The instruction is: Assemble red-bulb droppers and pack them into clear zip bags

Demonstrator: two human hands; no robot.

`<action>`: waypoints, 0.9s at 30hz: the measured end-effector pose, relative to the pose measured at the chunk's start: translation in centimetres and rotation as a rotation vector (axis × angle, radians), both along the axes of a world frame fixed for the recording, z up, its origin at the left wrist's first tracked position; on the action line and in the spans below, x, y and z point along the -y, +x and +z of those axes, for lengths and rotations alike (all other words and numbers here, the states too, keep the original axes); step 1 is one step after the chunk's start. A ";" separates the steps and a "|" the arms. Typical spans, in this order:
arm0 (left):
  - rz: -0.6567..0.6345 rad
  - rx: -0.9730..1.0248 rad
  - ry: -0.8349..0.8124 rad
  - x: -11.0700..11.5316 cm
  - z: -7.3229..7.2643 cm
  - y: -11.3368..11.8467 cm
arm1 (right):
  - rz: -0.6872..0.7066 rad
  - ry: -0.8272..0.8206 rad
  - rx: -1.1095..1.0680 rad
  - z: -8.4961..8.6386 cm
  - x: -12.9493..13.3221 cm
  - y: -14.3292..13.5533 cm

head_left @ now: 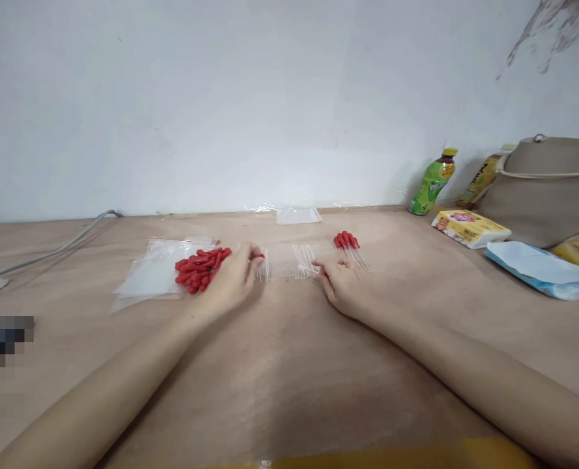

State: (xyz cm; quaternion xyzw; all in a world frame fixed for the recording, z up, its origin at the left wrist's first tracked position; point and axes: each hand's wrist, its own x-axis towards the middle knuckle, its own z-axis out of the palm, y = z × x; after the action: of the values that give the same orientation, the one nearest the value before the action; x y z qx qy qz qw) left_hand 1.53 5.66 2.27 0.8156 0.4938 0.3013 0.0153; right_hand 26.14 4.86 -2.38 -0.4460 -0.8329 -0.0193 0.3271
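Note:
My left hand (238, 270) is closed in a pinch, with a bit of a red rubber bulb (261, 256) showing at its fingertips. Beside it lies a heap of red rubber bulbs (196, 268), partly on clear plastic zip bags (157, 267). My right hand (340, 281) pinches one thin clear tube (309, 270), probably glass or plastic. Between my hands a row of thin clear tubes (284, 262) lies side by side on the table. Just beyond my right hand are several droppers (348, 242), clear tubes with red bulbs on their ends.
A small white packet (297, 215) lies by the wall. On the right stand a green bottle (433, 182), a yellow tissue pack (471, 228), a blue-and-white packet (543, 268) and a grey bag (548, 189). A grey cable (69, 242) runs along the left side of the table (289, 365).

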 end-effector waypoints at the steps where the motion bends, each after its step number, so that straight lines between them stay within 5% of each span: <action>1: -0.065 0.027 -0.025 0.7 -0.6 0.9 | 0.026 0.024 0.008 -0.3 0.2 0.0; 7: -0.163 0.174 -0.145 2.3 -3.5 3.0 | 0.090 0.030 -0.008 -0.2 1.1 -0.2; 27: -0.278 0.152 -0.085 2.1 -3.0 3.0 | 0.206 -0.061 -0.022 0.2 1.2 -0.2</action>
State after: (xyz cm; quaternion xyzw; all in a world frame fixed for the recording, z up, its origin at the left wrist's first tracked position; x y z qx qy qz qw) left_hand 4.56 3.57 -0.68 0.8495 0.3860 0.3357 0.1287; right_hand 25.96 3.63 -2.14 -0.3680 -0.8708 0.0445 0.3229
